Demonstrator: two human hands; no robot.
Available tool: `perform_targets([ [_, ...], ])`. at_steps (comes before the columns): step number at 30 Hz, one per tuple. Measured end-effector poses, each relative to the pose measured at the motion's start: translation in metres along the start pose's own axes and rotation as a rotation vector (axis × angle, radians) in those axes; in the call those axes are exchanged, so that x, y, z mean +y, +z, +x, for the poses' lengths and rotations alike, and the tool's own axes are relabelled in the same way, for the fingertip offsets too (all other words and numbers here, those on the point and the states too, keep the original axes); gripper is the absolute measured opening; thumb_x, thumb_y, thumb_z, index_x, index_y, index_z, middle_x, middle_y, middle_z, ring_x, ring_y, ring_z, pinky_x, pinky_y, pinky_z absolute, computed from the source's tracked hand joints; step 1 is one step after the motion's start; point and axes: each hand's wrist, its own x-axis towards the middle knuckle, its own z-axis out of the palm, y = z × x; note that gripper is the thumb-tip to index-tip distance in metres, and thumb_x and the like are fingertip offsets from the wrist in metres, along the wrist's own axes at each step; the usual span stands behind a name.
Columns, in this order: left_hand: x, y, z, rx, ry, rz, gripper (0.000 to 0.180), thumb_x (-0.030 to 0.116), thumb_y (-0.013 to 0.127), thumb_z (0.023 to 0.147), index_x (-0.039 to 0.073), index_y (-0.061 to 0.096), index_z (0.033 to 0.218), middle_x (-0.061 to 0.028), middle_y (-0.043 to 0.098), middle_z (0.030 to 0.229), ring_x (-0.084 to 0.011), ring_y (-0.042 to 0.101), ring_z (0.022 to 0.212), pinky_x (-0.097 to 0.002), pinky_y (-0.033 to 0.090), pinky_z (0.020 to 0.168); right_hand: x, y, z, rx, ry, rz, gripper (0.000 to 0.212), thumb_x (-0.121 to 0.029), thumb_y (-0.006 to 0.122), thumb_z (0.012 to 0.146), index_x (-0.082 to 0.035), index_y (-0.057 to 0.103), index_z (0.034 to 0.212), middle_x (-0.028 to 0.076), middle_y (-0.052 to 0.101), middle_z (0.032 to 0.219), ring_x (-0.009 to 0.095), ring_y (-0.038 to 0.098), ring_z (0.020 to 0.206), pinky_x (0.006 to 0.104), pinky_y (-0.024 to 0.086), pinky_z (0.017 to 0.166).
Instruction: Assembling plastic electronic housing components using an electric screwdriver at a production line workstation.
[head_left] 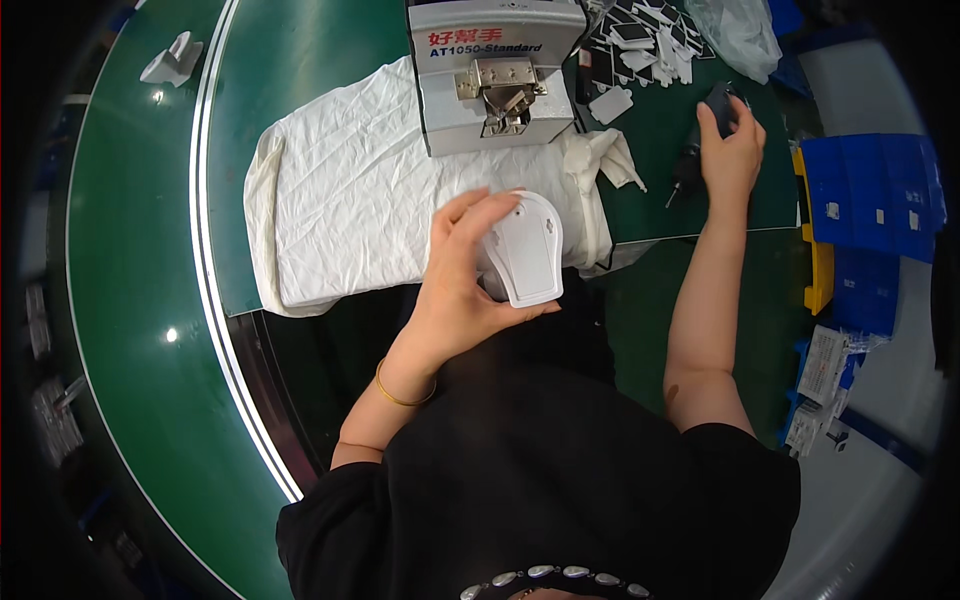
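Gripping a tapered white plastic shell [530,255] in left hand [462,275], dark metal-tipped screwdriver [691,158] in right hand [735,152].

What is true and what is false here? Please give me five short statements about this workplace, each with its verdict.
1. The left hand holds a white plastic piece. True.
2. The right hand is empty. False: it grips a dark tool with a thin tip.
3. A white cloth reaches out to the left of the grey machine. True.
4. The gold bracelet is worn on the right. False: it is on the left wrist.
5. Blue bins are at the person's right. True.
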Motion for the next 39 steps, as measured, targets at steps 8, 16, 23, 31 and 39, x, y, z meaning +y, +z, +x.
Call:
perform_targets([
  [8, -0.006, 0.009, 0.001, -0.14, 0.044, 0.067, 0.08, 0.012, 0.092, 0.058, 0.012, 0.059, 0.13, -0.0181, 0.049, 0.143, -0.0395, 0.051, 0.126, -0.0456, 0.043, 0.105, 0.08, 0.043, 0.043, -0.322, 0.565, 0.496, 0.079, -0.035, 0.08, 0.077, 0.013, 0.049, 0.131, 0.023, 0.062, 0.118, 0.026, 0.065, 0.103, 0.033, 0.053, 0.088],
  [16, -0.009, 0.015, -0.006, -0.098, 0.092, 0.202, 0.086, 0.015, 0.092, 0.06, 0.014, 0.057, 0.139, -0.0231, 0.047, 0.143, -0.0424, 0.051, 0.127, -0.0459, 0.045, 0.103, -0.047, -0.014, 0.014, -0.621, 0.277, 2.144, 0.028, -0.01, 0.065, 0.088, 0.001, 0.055, 0.111, 0.013, 0.063, 0.102, 0.024, 0.064, 0.093, 0.0509, 0.048, 0.102],
  [23, -0.012, 0.019, -0.008, -0.039, 0.082, 0.125, 0.083, 0.017, 0.092, 0.059, 0.014, 0.06, 0.136, -0.0239, 0.048, 0.142, -0.0421, 0.053, 0.125, -0.0454, 0.047, 0.101, -0.166, -0.05, 0.017, -0.2, -0.182, 1.732, 0.017, -0.012, 0.068, 0.092, 0.001, 0.062, 0.102, 0.014, 0.066, 0.086, 0.027, 0.068, 0.076, 0.0507, 0.057, 0.081],
  [31, -0.015, 0.019, -0.007, -0.033, 0.069, 0.083, 0.081, 0.017, 0.092, 0.059, 0.015, 0.062, 0.134, -0.0229, 0.05, 0.14, -0.0426, 0.053, 0.126, -0.0456, 0.05, 0.099, -0.223, -0.089, -0.017, -0.496, -0.282, 1.53, 0.067, -0.006, 0.082, 0.077, 0.005, 0.046, 0.133, 0.013, 0.067, 0.096, 0.019, 0.069, 0.084, 0.0321, 0.057, 0.077],
  [39, -0.014, 0.02, -0.007, -0.018, 0.076, 0.106, 0.078, 0.015, 0.092, 0.058, 0.018, 0.065, 0.131, -0.0237, 0.051, 0.139, -0.0435, 0.053, 0.127, -0.0458, 0.05, 0.1, -0.266, -0.059, 0.0, -0.581, -0.688, 1.994, 0.059, -0.006, 0.081, 0.08, 0.002, 0.049, 0.129, 0.001, 0.061, 0.079, 0.01, 0.06, 0.07, 0.0213, 0.046, 0.068],
])
